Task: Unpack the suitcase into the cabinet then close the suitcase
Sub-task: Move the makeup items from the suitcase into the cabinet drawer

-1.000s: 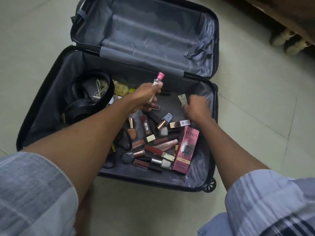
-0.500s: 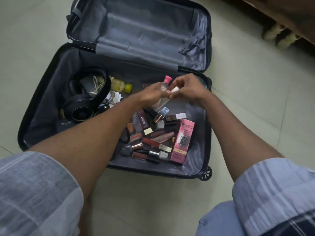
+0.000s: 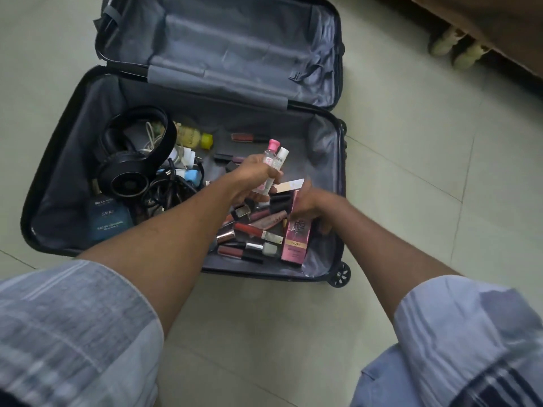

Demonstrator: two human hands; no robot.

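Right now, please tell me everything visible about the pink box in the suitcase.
The pink box is a tall, narrow glossy carton, with "IVORY" printed on a gold band. It lies lengthwise at the right of the suitcase floor, beside lip-colour tubes. The right hand grips its far end; whether it is lifted is unclear.

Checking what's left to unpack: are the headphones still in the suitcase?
Yes, the black headphones lie in the suitcase at its left side.

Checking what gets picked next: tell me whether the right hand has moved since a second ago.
Yes. The right hand has dropped from the suitcase's far right corner toward the near edge of the suitcase, onto the pink box.
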